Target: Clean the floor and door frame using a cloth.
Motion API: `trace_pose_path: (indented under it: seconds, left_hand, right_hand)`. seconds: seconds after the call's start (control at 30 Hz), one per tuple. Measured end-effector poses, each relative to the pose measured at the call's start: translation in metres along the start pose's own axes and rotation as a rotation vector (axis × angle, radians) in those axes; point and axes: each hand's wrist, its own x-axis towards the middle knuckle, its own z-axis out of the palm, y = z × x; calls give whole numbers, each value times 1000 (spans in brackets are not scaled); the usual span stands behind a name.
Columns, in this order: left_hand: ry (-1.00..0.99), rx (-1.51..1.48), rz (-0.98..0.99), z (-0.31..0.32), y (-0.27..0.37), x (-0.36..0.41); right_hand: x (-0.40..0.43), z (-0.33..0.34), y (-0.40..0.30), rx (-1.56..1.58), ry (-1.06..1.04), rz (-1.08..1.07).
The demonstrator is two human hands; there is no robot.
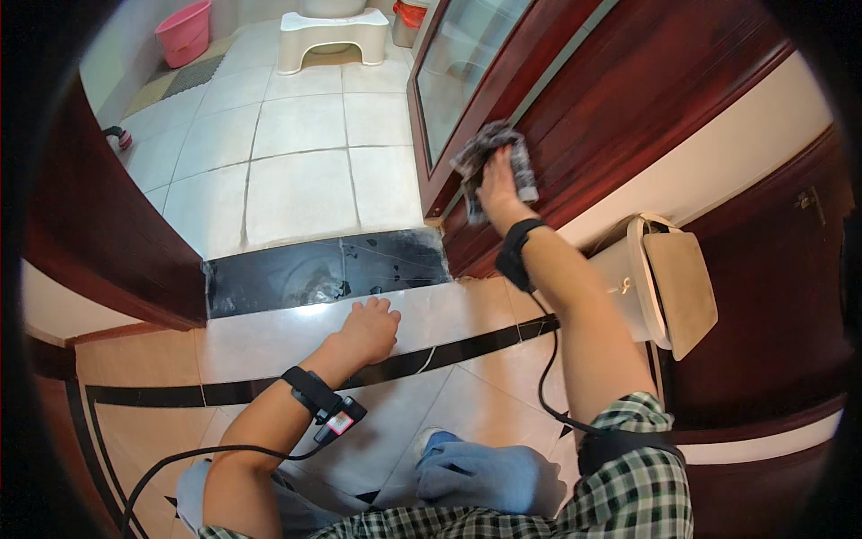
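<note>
My right hand (499, 182) presses a crumpled grey patterned cloth (495, 151) against the dark red wooden door frame (539, 155), beside the door with a glass panel (465, 74). The hand lies over the cloth, and its edge is slightly blurred. My left hand (372, 330) hangs above the light floor tiles near the black stone threshold (269, 279). Its fingers are curled and no object shows in it; the palm is hidden. Both wrists wear black straps with cables.
A lidded bin (680, 290) stands right of my right forearm. Past the threshold, a white stool (333, 30) stands before a toilet, with a pink bucket (185, 34) at the left. Another wooden frame (101, 202) borders the doorway's left side.
</note>
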Motion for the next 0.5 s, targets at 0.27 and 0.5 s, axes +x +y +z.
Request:
trace_pose_path:
  seconds: [0.27, 0.5]
  left_hand:
    - [-30, -43, -67, 11, -15, 7]
    - [9, -221, -258, 32, -44, -52]
  right_hand:
    - [55, 98, -131, 55, 24, -58]
    - [62, 73, -183, 115, -64, -291]
